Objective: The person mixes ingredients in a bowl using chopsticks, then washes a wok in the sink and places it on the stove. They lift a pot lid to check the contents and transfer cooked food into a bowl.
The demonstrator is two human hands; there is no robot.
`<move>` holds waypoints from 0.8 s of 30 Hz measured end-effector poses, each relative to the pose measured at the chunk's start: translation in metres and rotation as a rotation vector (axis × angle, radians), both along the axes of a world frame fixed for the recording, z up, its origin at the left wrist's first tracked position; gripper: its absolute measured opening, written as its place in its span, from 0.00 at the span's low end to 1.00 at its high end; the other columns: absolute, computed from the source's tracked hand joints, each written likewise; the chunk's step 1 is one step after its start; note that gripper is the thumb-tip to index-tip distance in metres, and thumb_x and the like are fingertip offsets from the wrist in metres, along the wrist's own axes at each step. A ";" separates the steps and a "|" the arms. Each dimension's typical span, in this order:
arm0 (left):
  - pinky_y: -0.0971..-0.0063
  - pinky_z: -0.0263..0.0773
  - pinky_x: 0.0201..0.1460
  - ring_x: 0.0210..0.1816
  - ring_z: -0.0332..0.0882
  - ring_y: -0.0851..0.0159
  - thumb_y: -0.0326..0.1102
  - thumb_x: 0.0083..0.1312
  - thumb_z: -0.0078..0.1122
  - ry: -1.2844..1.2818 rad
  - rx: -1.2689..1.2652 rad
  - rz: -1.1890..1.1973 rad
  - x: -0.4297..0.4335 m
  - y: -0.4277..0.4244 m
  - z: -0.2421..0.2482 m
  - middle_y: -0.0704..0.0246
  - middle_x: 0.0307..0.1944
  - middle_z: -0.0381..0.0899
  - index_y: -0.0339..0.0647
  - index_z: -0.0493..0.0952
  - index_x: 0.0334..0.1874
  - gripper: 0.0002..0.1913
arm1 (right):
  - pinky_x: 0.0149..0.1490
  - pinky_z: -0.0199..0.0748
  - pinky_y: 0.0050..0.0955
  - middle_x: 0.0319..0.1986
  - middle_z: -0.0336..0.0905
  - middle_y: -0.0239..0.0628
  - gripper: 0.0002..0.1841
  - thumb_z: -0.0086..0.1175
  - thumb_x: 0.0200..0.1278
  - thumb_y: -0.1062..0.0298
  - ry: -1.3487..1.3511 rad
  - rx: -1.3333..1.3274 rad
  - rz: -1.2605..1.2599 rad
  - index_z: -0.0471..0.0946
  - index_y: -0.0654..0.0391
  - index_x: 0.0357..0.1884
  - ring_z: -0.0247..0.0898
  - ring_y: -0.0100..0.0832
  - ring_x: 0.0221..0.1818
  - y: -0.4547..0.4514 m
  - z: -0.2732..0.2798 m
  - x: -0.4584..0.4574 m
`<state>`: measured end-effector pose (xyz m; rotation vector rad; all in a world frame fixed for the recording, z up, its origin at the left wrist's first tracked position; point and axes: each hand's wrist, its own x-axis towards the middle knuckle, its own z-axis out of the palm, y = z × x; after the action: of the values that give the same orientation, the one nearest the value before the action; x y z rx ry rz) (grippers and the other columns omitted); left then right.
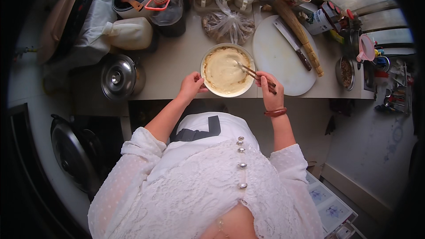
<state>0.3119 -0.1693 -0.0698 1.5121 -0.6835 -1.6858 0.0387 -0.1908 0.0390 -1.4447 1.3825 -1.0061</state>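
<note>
A round bowl with a white rim (203, 62) stands near the front edge of the counter, filled with pale, thick batter (225, 69) that has a browner ring around its edge. My left hand (193, 85) grips the bowl's left side, the thumb at the rim and the other fingers partly hidden below it. In my right hand (270, 89) is a pair of brown wooden chopsticks (249, 70), held at the bowl's right side. Their batter-coated tips are in the batter, right of its middle. A reddish-brown bracelet circles my right wrist.
Right of the bowl, a white cutting board (282, 63) bears a cleaver (292, 43) and a straw brush (298, 33). Behind the bowl sits a knotted plastic bag (229, 26). A lidded steel pot (118, 77) and a plastic jug (131, 33) stand left; a steel bowl (345, 73) stands far right.
</note>
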 end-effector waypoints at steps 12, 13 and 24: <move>0.75 0.86 0.36 0.30 0.79 0.70 0.25 0.69 0.50 0.003 -0.006 0.014 -0.001 0.001 -0.002 0.69 0.31 0.73 0.34 0.68 0.33 0.05 | 0.41 0.76 0.20 0.31 0.82 0.35 0.12 0.48 0.72 0.69 -0.056 0.088 -0.116 0.80 0.66 0.45 0.77 0.22 0.33 0.012 -0.010 0.002; 0.75 0.86 0.36 0.30 0.79 0.70 0.25 0.69 0.50 -0.003 -0.012 0.014 -0.002 0.000 -0.002 0.69 0.31 0.73 0.34 0.69 0.33 0.05 | 0.41 0.76 0.20 0.31 0.82 0.35 0.12 0.48 0.72 0.69 0.002 0.082 -0.133 0.80 0.66 0.45 0.77 0.22 0.32 0.015 -0.014 -0.001; 0.76 0.84 0.39 0.33 0.81 0.69 0.28 0.72 0.49 -0.031 0.017 -0.043 0.002 -0.003 0.005 0.67 0.32 0.75 0.35 0.69 0.36 0.05 | 0.42 0.78 0.21 0.32 0.82 0.37 0.12 0.49 0.72 0.69 -0.070 0.123 -0.002 0.78 0.68 0.45 0.79 0.24 0.34 0.015 -0.012 0.014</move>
<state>0.3134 -0.1726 -0.0649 1.5481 -0.7246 -1.7072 0.0529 -0.1759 0.0274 -1.3058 1.3706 -0.9472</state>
